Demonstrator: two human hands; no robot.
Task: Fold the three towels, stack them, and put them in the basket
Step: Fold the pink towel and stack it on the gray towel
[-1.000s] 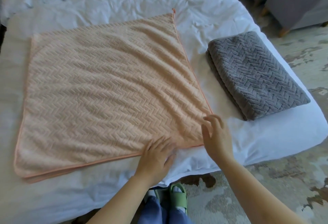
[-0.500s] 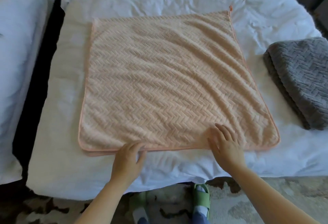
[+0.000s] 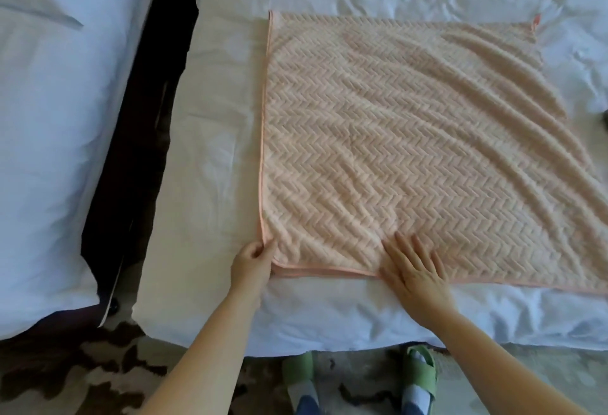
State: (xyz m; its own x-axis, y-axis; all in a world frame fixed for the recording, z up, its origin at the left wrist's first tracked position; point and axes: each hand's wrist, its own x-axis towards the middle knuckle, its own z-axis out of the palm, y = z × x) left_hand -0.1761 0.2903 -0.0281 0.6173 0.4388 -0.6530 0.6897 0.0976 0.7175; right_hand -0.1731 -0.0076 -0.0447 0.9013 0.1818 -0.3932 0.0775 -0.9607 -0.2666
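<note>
Since the frame a second ago, our left hand (image 3: 252, 262) has travelled from the middle of the peach towel's near hem to its near left corner, and our right hand (image 3: 415, 273) has followed leftward along that hem; the view has swung left with them, so the folded grey towel now lies out of view past the right edge.

The peach towel (image 3: 427, 151) lies spread flat on the white bed (image 3: 210, 158), its near hem running parallel to the bed's near edge and just inside it. Its left hem sits well in from the bed's left edge. The cloth shows a herringbone weave with diagonal ripples across its right half, and a small loop tag (image 3: 537, 20) stands at its far right corner.

Our left-hand fingers (image 3: 263, 248) are pinched on the towel's near left corner, thumb side up. Our right hand lies palm down with fingers (image 3: 406, 246) spread and released, pressing the towel flat just inside the near hem.

A second white bed (image 3: 56, 134) stands to the left, separated by a dark gap (image 3: 141, 118). Green sandals (image 3: 422, 371) show on the patterned floor (image 3: 82, 375) below the bed's near edge.
</note>
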